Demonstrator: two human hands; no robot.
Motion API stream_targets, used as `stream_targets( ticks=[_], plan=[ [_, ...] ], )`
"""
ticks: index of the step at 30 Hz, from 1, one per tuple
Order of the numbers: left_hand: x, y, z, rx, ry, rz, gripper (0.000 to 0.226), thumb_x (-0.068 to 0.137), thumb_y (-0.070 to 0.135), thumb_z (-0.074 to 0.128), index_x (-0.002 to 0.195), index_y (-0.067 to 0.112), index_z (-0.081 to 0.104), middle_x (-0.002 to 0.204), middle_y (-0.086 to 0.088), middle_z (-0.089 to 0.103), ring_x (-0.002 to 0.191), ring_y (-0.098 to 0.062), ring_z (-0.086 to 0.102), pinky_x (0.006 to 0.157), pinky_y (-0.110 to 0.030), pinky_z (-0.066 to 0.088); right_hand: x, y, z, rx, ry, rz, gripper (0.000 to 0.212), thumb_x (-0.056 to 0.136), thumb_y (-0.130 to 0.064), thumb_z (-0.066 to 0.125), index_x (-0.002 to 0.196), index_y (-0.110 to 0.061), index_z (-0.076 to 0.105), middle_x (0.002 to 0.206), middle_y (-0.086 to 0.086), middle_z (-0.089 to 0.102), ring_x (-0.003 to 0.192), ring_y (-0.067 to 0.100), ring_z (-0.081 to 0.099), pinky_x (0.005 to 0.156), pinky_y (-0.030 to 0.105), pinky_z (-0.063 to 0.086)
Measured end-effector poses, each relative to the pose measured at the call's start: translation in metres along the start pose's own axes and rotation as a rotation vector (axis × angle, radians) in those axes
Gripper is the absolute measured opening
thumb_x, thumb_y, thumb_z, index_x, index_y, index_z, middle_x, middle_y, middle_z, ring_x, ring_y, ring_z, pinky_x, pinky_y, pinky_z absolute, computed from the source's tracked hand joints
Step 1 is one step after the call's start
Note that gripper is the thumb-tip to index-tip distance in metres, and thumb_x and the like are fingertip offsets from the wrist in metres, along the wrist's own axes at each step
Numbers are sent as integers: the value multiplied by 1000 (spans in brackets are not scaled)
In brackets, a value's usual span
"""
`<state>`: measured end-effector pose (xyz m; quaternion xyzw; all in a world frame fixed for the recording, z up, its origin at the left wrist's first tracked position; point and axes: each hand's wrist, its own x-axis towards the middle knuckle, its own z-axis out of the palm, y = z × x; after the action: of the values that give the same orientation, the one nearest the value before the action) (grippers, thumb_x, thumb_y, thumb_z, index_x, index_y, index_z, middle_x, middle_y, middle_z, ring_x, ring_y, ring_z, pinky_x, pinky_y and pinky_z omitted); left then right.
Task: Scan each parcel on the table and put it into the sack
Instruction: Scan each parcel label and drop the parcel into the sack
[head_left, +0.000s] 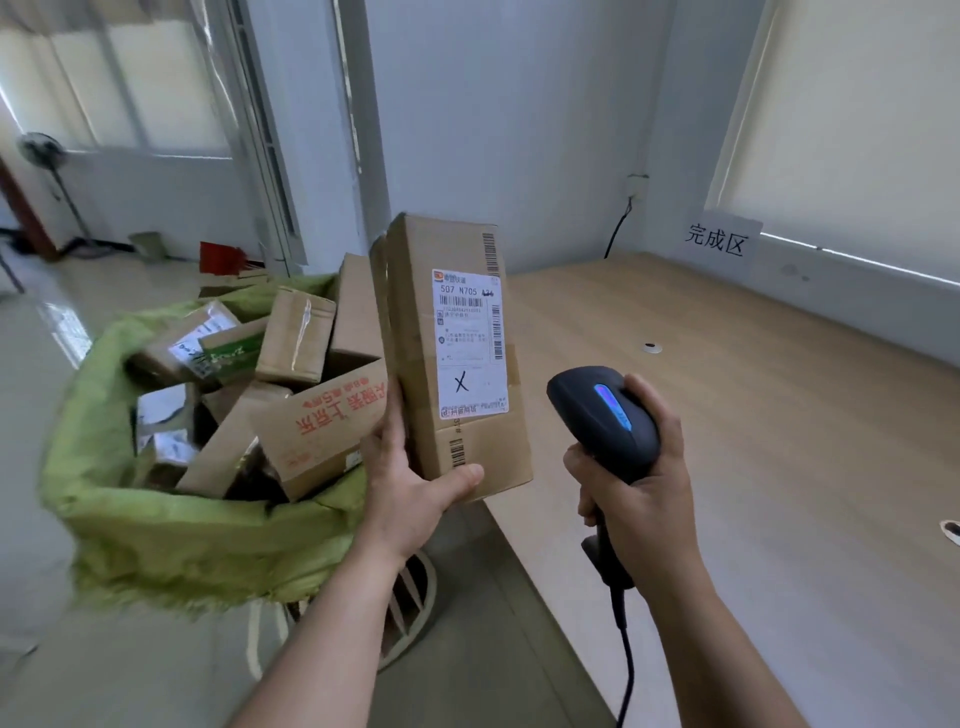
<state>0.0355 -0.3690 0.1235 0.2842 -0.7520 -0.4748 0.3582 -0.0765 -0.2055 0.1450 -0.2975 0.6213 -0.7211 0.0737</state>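
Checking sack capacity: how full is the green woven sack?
Nearly full: cardboard parcels are piled up to the green woven sack rim, some poking above it.

Two bare forearms, left hand (410, 488), right hand (641, 493), no sleeves, rings or watch.

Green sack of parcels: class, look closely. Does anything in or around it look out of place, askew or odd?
Yes. The boxes in the green sack lie jumbled at all angles; one with red print sits upside down and tilted against its rim. The parcel in the left hand has a handwritten X on its label.
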Motion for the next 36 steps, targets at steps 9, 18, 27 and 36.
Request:
stream_targets(
  ticks=[9,18,27,36],
  plan=[
    [65,-21,-105,-34,123,51,115,65,32,83,140,64,2,135,11,22,124,-11,31,99,-33,34,36,2,126,22,-84,-62,73,73,-3,75,119,-55,51,105,9,64,56,16,54,52,27,48],
    [131,-72,-233,-19,337,-67,119,58,32,82,144,58,4,140,3,26,129,-13,37,106,-31,36,70,6,256,23,-213,-76,80,78,14,69,118,-54,53,114,12,60,51,18,50,46,29,47],
    [162,-122,-293,477,496,-299,101,71,37,74,149,42,10,143,-9,23,129,-32,30,109,-46,27,80,12,326,27,-252,-41,77,81,8,70,117,-57,51,109,9,61,49,18,50,46,28,48],
    [174,-146,-282,699,433,-340,89,79,63,56,152,32,15,154,-13,11,143,-29,11,116,-48,4,78,20,332,-6,-175,-11,74,74,-6,74,116,-61,50,111,21,59,50,14,51,46,25,47]
  ],
)
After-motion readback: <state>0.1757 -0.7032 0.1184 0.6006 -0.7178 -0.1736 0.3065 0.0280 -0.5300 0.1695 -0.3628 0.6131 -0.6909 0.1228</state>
